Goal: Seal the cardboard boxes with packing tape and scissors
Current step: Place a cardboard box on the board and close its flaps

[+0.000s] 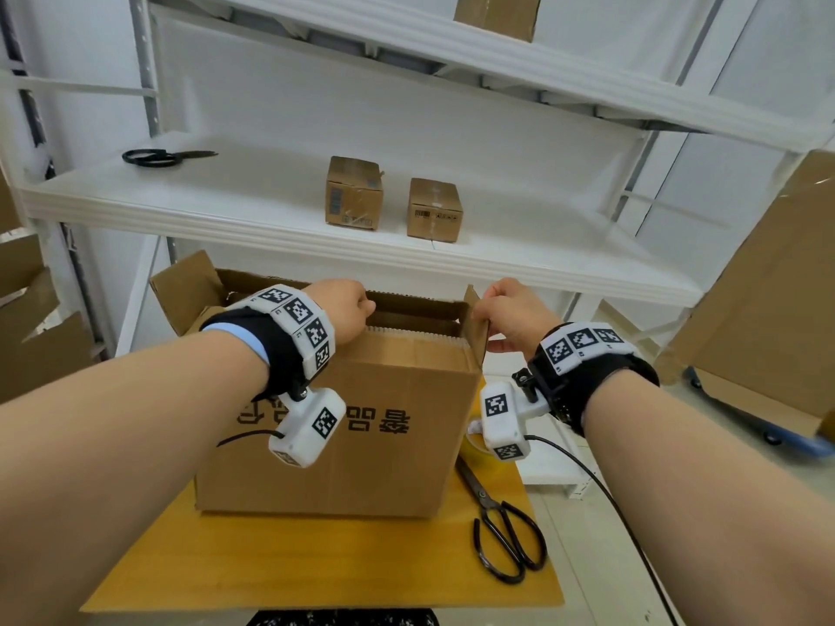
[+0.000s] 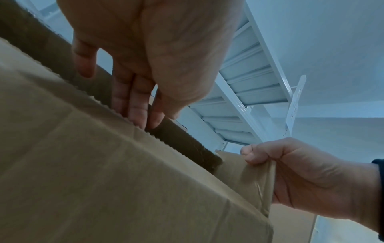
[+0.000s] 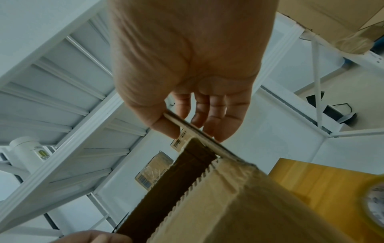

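Large brown cardboard box (image 1: 334,426) with black printed characters sits on a yellow wooden board (image 1: 280,562), near centre, below the white metal shelf (image 1: 271,205). Top not closed. Left hand (image 1: 343,311) has fingers hooked over the near top edge, fingertips (image 2: 137,115) reaching inside. Right hand (image 1: 510,316) pinches the upright right side flap (image 1: 476,323) between thumb and fingers. Black-handled scissors (image 1: 501,530) lie on the board right of the box; yellowish tape roll (image 1: 474,449) just behind them, partly hidden. A second black pair of scissors (image 1: 165,156) and two small taped brown cartons (image 1: 354,192) sit on the shelf.

Step, likely: folding flaps shut. Fold the short side flaps down first, keep edges square, hold the seam flat before taping.
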Tool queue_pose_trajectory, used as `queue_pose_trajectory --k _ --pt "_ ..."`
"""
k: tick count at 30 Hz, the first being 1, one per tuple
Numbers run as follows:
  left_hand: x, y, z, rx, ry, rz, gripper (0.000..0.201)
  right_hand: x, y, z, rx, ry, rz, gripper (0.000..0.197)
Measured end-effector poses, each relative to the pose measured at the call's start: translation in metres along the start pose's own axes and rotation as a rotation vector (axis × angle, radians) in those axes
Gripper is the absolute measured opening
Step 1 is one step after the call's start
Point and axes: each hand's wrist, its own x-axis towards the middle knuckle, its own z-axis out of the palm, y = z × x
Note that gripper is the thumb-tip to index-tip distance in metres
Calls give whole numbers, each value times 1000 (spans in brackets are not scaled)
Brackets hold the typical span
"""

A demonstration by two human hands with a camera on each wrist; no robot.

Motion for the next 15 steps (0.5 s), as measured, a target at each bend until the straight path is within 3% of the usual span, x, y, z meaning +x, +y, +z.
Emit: queue_pose_trajectory --k 8,13,15 --pt "-2 1 -8 -92 27 -25 30 0 -7 12 -163 51 18 13" --pt "-2 -1 -10 -148 -36 -45 61 -2 -7 8 -200 48 39 13" --pt "-1 -2 -11 -133 -69 -35 64 -3 -6 7 -188 44 63 11"
